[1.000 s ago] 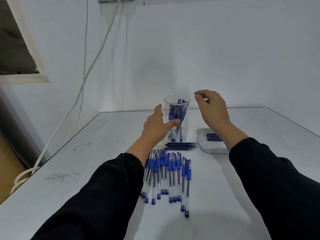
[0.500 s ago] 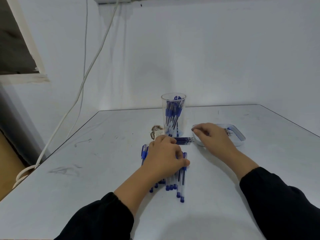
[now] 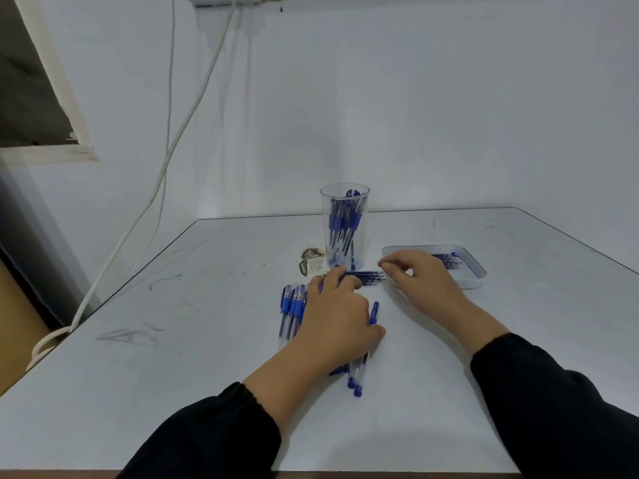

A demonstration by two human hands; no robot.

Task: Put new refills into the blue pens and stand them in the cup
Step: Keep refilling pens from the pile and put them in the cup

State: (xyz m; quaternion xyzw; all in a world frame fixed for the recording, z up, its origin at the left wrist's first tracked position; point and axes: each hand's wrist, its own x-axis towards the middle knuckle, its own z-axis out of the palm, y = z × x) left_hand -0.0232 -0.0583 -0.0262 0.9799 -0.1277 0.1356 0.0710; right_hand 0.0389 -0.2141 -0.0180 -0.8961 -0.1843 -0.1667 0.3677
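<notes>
The left hand (image 3: 337, 319) is lying flat on the pens (image 3: 292, 311), maybe to pick one. The right hand (image 3: 420, 280) is reaching at the refills (image 3: 370, 277); I cannot tell its grip.

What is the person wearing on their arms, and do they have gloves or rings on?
Both arms are in long black sleeves. The left sleeve ends in a gathered, elastic-looking cuff partway up the forearm; the right sleeve stops above the wrist. The left hand and right hand are bare: no gloves, rings or watch show.
</notes>
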